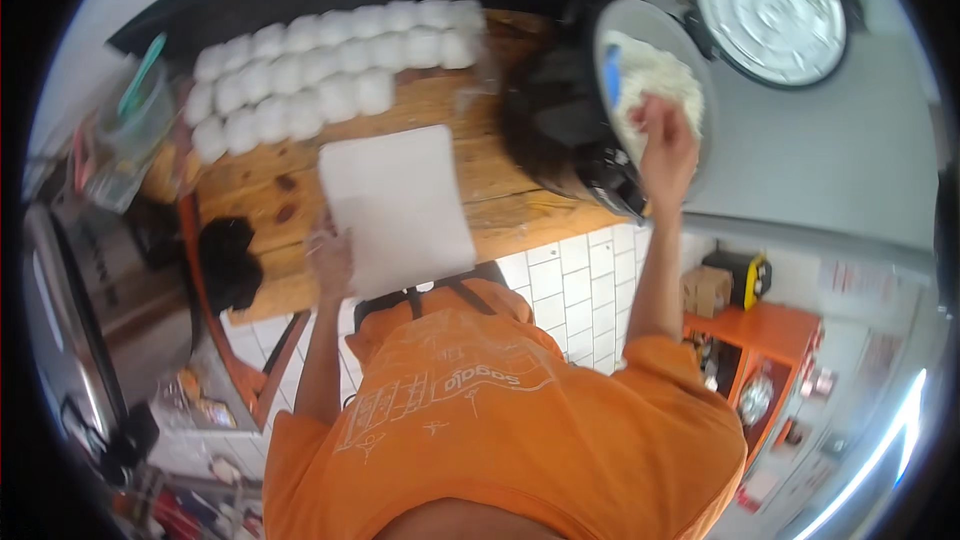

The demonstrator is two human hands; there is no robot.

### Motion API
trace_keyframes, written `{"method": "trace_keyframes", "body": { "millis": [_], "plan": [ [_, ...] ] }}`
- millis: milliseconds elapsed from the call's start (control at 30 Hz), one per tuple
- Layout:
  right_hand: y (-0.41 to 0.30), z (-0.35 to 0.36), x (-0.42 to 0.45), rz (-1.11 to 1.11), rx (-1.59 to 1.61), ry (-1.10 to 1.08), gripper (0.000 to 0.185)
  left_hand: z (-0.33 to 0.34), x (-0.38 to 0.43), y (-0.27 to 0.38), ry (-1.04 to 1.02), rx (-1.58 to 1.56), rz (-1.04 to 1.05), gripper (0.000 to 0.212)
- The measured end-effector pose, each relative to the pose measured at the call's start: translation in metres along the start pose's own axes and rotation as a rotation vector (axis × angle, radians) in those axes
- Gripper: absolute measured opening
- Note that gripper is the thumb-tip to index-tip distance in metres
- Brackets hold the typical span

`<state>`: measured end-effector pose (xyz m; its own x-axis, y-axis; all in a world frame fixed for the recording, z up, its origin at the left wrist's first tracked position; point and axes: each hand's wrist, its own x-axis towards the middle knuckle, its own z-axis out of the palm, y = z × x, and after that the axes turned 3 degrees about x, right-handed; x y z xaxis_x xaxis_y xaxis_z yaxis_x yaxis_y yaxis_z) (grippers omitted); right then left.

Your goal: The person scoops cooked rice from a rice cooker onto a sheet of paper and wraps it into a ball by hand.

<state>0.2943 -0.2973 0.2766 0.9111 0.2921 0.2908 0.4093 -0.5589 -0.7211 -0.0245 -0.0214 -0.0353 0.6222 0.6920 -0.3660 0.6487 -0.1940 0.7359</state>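
A squarish stack of white paper sheets (397,210) lies on the wooden table in front of me. At its left edge is my left hand (330,259), slightly blurred, fingers apart and gripping nothing visible. My right hand (666,139) reaches over the open black cooker (559,112), its fingers bunched low above the white rice (652,67). Whether grains are between those fingertips cannot be made out. A blue paddle (613,76) rests against the inside of the cooker's pale pot. Rows of rounded white bundles (315,67) are lined up behind the paper.
The cooker's metal-lined lid (771,9) stands raised at the far right. At the left are a clear tub (135,116) with a green utensil and a black crumpled item (229,262). A grey surface (817,157) adjoins the wooden table (517,217); an orange shelf (776,334) stands lower right.
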Motion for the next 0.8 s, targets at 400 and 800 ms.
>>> {"method": "trace_keyframes", "body": {
  "millis": [400, 800],
  "plan": [
    [0.193, 0.007, 0.198, -0.848, -0.659, -0.783, 0.041, 0.018, -0.056, 0.195, 0.295, 0.14, 0.348, 0.048],
    [0.117, -0.163, 0.149, -0.328, -0.993, -1.096, 0.042, 0.116, -0.099, 0.447, 0.34, 0.151, 0.671, 0.053]
  ]
}}
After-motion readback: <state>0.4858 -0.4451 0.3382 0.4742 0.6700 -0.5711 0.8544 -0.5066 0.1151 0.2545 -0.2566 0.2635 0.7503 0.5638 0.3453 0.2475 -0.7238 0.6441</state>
